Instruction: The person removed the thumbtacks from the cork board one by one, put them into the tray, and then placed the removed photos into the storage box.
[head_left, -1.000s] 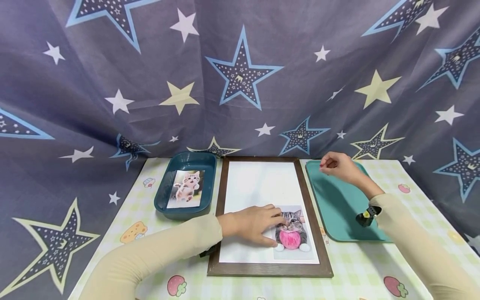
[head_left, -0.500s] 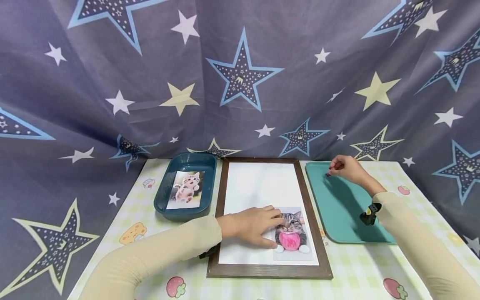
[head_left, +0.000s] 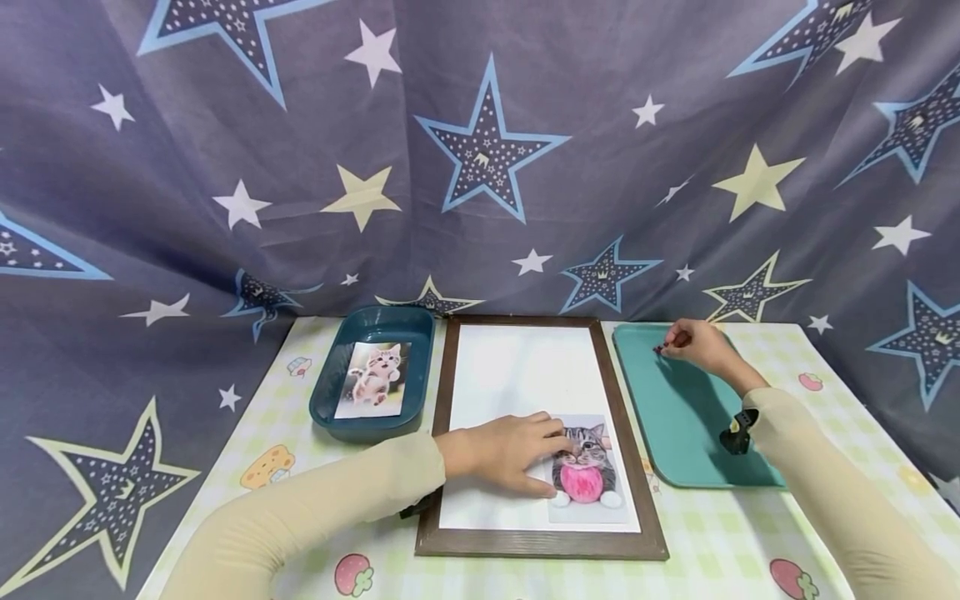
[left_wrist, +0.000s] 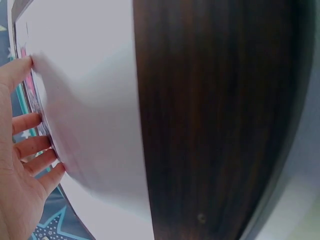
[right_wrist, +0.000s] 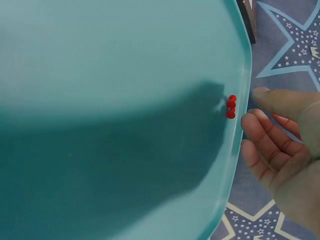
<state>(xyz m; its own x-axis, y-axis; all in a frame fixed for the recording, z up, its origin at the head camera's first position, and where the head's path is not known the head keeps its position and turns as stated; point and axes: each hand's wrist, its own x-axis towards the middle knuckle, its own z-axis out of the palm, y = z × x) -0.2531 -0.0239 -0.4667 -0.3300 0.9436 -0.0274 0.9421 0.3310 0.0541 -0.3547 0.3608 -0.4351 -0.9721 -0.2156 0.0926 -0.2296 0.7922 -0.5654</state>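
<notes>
My left hand [head_left: 504, 454] lies with spread fingers on a cat photo [head_left: 583, 492], a grey tabby with a pink heart-like shape. The photo rests at the lower right of a white board [head_left: 525, 358] with a dark wooden frame [head_left: 540, 543]. In the left wrist view, the fingers [left_wrist: 31, 146] reach across the board's far side. My right hand [head_left: 696, 346] is over the far end of the green tray [head_left: 652, 417]. Small red round pieces [right_wrist: 231, 106] lie together in the tray, just off its fingertips; thumb and fingers stand apart with nothing visible between them.
Left of the frame stands a dark teal bin [head_left: 321, 400], holding a kitten photo [head_left: 372, 382]. A checked tablecloth [head_left: 420, 579] covers the table, and a star-patterned curtain [head_left: 480, 250] hangs behind it.
My right hand has moved right and lower over the tray. Red that showed at its fingertips a second ago now shows on the tray beside them. My left hand has stayed put.
</notes>
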